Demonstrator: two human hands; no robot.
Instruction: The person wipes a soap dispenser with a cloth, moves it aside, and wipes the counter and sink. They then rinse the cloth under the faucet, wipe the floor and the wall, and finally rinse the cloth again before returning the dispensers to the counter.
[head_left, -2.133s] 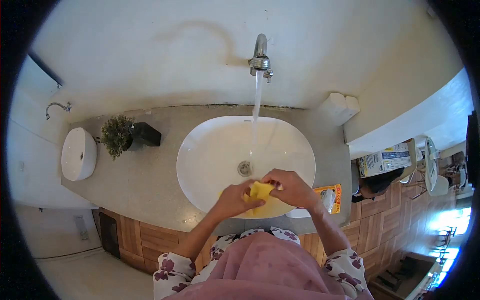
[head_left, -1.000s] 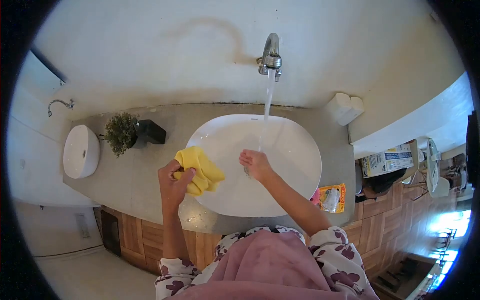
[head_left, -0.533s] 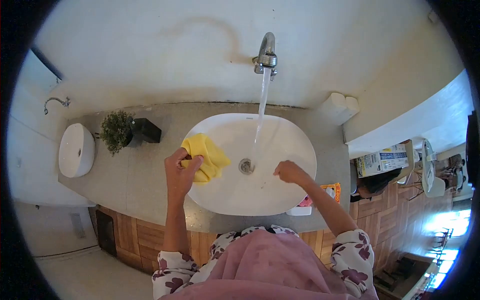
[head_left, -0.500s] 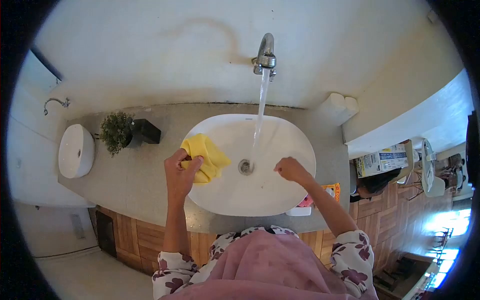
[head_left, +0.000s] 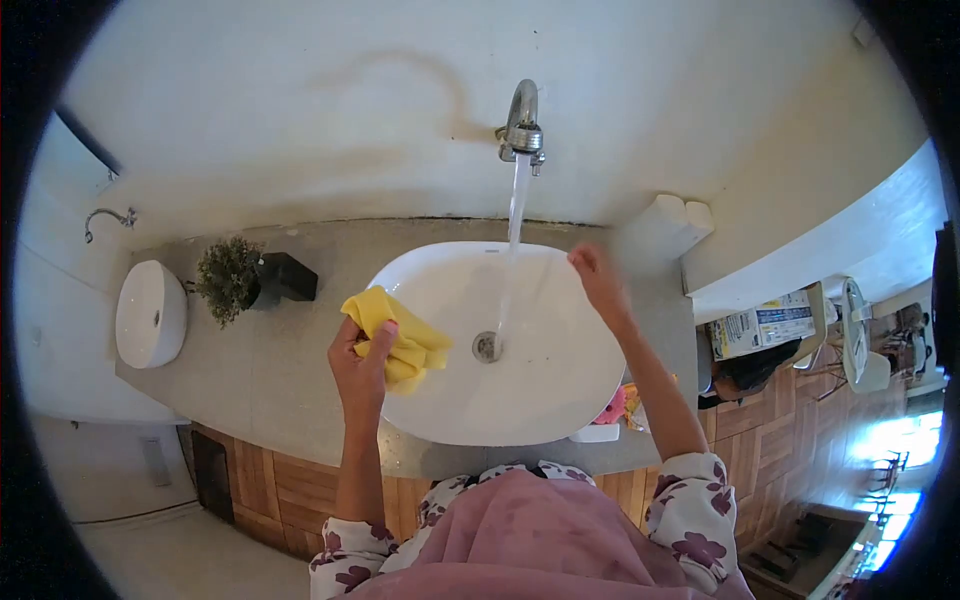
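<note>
A yellow cloth [head_left: 395, 340] is bunched in the person's left hand [head_left: 358, 362], whose fingers are curled tightly around it, at the left rim of the white basin [head_left: 560, 390]. The right hand [head_left: 597, 278] is raised over the far right part of the basin, empty, fingers loosely extended toward the wall. Water runs from the tap [head_left: 521, 125] down to the drain [head_left: 487, 346]. The basin sits on a grey bench [head_left: 270, 360], with a small potted plant [head_left: 232, 278] to the left.
</note>
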